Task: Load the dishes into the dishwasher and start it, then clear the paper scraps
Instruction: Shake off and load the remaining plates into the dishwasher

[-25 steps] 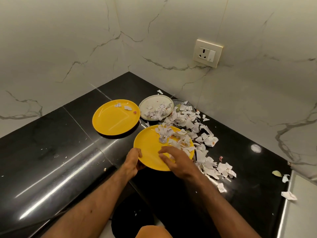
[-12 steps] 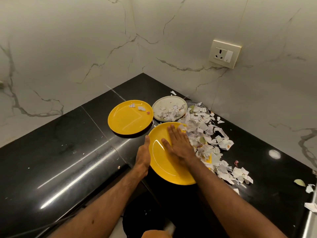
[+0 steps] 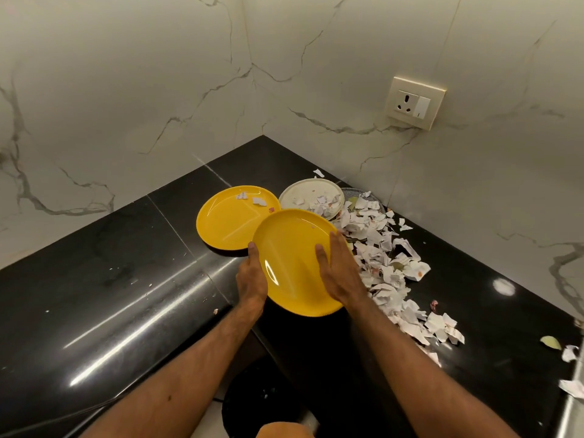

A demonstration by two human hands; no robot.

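Observation:
A yellow plate [image 3: 294,257] sits tilted at the black counter's [image 3: 126,279] inner front edge, its surface bare of paper. My left hand [image 3: 251,279] grips its left rim, thumb on top. My right hand [image 3: 339,270] lies on the plate's right side with straight fingers at the rim. Torn paper scraps [image 3: 388,263] lie heaped on the counter just right of it. Behind stands a second yellow plate [image 3: 227,219] with a few scraps, and a white plate [image 3: 300,192] carrying scraps. A grey dish [image 3: 354,192] is mostly buried under paper.
A black round bin [image 3: 252,396] stands on the floor below the counter corner. Marble walls close the corner, with a wall socket [image 3: 415,102] on the right. A leaf [image 3: 551,343] and loose scraps lie near a steel edge [image 3: 572,415] at far right.
My right hand swept the scraps off the near yellow plate to the right, onto the pile. The plate now shows bare and its far side is raised. The camera shifted left.

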